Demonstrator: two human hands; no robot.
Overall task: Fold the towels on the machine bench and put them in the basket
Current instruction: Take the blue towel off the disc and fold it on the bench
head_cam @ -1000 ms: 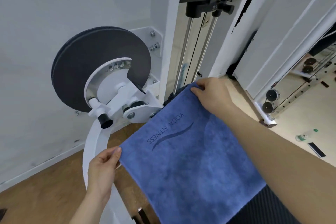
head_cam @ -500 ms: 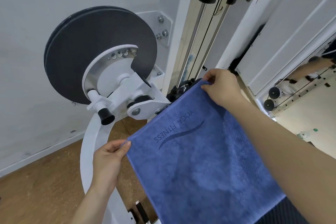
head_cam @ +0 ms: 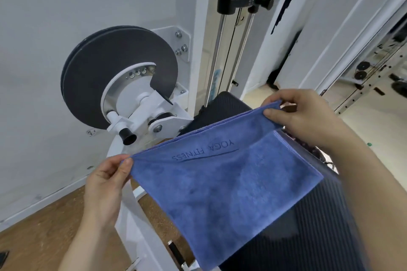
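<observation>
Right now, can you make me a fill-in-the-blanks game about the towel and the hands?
1. The towel is the colour ____.
2. The words printed on it read YOGA ____.
3. The left hand and the right hand each pinch a top ____ of it.
Missing words: blue; FITNESS; corner.

The black ribbed padded counter (head_cam: 319, 226) sits on a white frame (head_cam: 132, 215) above the wooden floor (head_cam: 33, 244). A blue towel (head_cam: 220, 193) printed "YOGA FITNESS" drapes across it, its upper edge lifted clear.
</observation>
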